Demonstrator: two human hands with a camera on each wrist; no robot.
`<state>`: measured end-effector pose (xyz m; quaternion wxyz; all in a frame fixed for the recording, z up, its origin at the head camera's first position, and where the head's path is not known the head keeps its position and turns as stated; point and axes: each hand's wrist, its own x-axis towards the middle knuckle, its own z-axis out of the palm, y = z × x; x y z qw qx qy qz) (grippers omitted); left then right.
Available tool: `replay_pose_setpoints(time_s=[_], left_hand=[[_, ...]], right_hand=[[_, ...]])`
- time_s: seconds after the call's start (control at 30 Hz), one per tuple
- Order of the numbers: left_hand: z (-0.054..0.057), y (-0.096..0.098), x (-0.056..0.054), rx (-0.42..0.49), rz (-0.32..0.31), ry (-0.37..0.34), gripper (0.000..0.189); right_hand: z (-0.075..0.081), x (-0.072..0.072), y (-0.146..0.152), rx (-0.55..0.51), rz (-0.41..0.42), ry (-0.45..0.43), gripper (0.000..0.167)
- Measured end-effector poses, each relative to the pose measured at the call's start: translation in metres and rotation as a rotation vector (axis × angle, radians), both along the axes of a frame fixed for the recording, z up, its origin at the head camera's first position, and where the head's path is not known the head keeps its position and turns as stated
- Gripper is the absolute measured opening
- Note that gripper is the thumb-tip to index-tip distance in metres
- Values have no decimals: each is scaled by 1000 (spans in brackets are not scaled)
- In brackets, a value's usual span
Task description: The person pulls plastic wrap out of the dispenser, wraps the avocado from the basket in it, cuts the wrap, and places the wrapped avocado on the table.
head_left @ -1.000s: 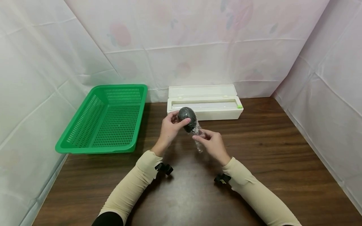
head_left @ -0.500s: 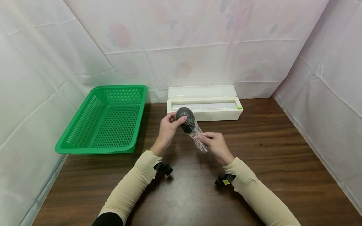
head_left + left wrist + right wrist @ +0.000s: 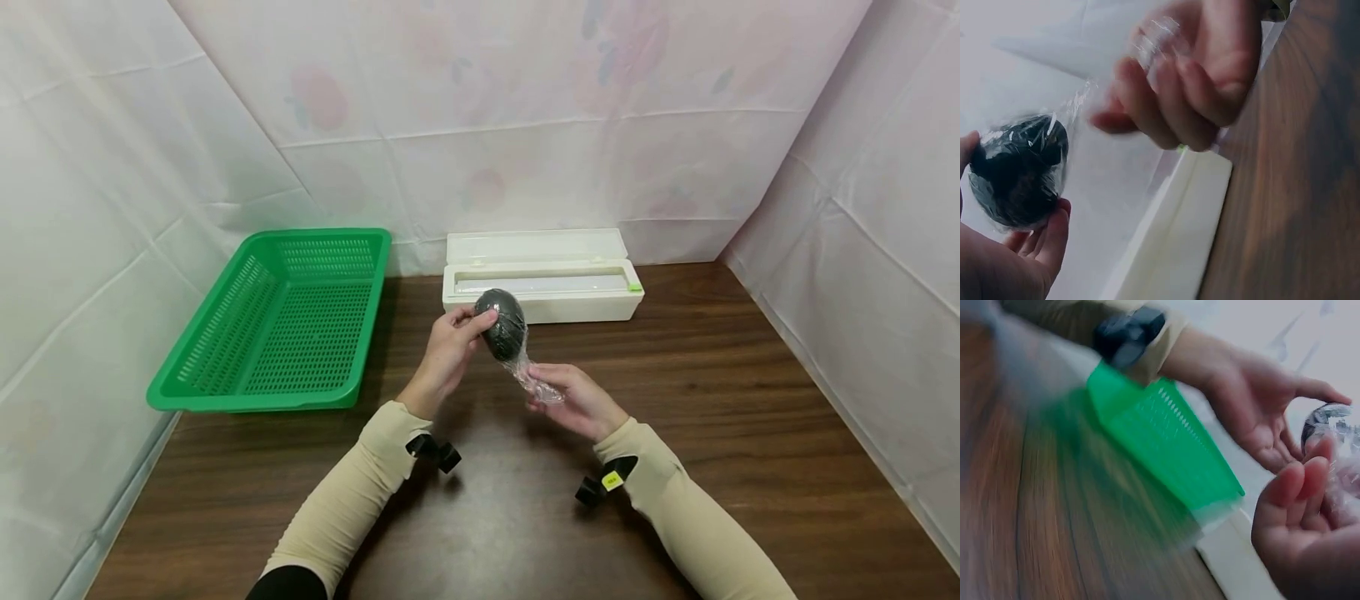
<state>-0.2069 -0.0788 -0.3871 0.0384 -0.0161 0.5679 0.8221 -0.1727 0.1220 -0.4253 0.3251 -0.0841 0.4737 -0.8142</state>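
Note:
A dark green, egg-shaped avocado [image 3: 504, 327] is wrapped in clear cling film and held up over the table. My left hand [image 3: 447, 350] grips it from the left, thumb on its near face and fingers behind. Down to the right, the film gathers into a twisted tail [image 3: 542, 387]. My right hand [image 3: 576, 402] pinches that tail just below the fruit. In the left wrist view the film [image 3: 1079, 100] stretches from the avocado [image 3: 1019, 172] to the curled right fingers. Part of the avocado [image 3: 1322, 419] is hidden behind the right fingertips in the right wrist view.
A white cling film dispenser [image 3: 577, 308] with its lid raised stands behind the hands, a roll inside. To the left is a green perforated basket [image 3: 352, 398]. White cloth walls [image 3: 525, 158] enclose the brown wooden table [image 3: 750, 400] at the back and sides.
My right hand has shifted slightly right and down and turned along the film tail, which is now drawn narrower. The left hand keeps its grip on the avocado, which has tilted slightly.

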Motion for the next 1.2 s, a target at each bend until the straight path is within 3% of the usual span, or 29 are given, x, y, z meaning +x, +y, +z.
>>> replay_pose_setpoints(time_s=[0.1, 0.17, 0.3, 0.37, 0.43, 0.53, 0.6, 0.7, 0.87, 1.0, 1.1, 1.2], left_hand=[[4, 0, 1, -142, 54, 43, 25], [6, 0, 2, -228, 98, 73, 32], [6, 0, 2, -298, 164, 100, 41], [5, 1, 3, -322, 198, 108, 44], [4, 3, 3, -343, 229, 122, 46], [3, 6, 4, -364, 249, 146, 47], [2, 9, 4, -359, 243, 156, 46], [3, 12, 4, -342, 238, 159, 44], [5, 11, 4, -306, 226, 131, 41], [6, 9, 6, -286, 170, 60, 38], [6, 9, 7, -256, 129, 21, 36], [5, 9, 7, -216, 106, 9, 34]], right_hand=[[0, 0, 1, 143, -115, 83, 21], [2, 1, 1, 252, -238, 186, 21], [9, 5, 2, 536, -563, 586, 25], [13, 7, 0, 701, -672, 803, 25], [16, 8, -4, 822, -685, 964, 30], [18, 7, -11, 955, -608, 1082, 41], [18, 6, -14, 1012, -570, 1084, 43], [18, 4, -17, 1014, -557, 1038, 32], [16, 1, -17, 910, -502, 897, 12], [13, -2, -15, 871, -431, 817, 9], [10, -6, -13, 841, -441, 799, 10], [8, -10, -12, 725, -450, 698, 12]])
